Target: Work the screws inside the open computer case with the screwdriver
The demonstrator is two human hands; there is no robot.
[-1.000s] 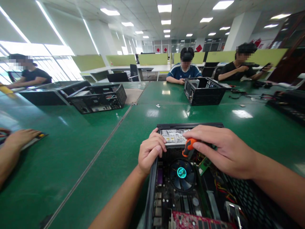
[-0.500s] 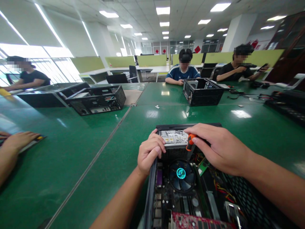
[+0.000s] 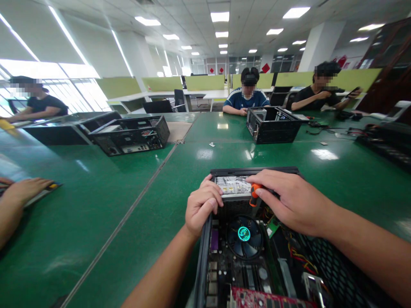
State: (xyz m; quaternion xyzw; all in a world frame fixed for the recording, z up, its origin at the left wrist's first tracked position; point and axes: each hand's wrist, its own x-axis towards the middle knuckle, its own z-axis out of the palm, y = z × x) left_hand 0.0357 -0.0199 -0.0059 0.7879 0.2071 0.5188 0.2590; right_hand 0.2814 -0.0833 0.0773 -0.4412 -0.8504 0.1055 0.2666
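An open black computer case (image 3: 203,256) lies in front of me on the green table (image 3: 135,192). Inside it I see a motherboard, a round cooler fan (image 3: 244,236) with a lit teal centre, a silver power supply (image 3: 231,185) at the far end and a red card (image 3: 266,298) at the near end. My left hand (image 3: 202,207) is closed over the case's left wall beside the power supply. My right hand (image 3: 290,201) grips an orange-handled screwdriver (image 3: 255,193), its tip pointing down between the power supply and the fan.
Two other open cases stand on the table, one at the back left (image 3: 130,134) and one at the back right (image 3: 272,124). Three people sit around the far side. Another person's hand (image 3: 24,190) rests at the left edge. Cables lie at the far right (image 3: 346,130).
My right hand and the screwdriver have shifted slightly up and away, toward the power supply. My left hand stays on the case wall.
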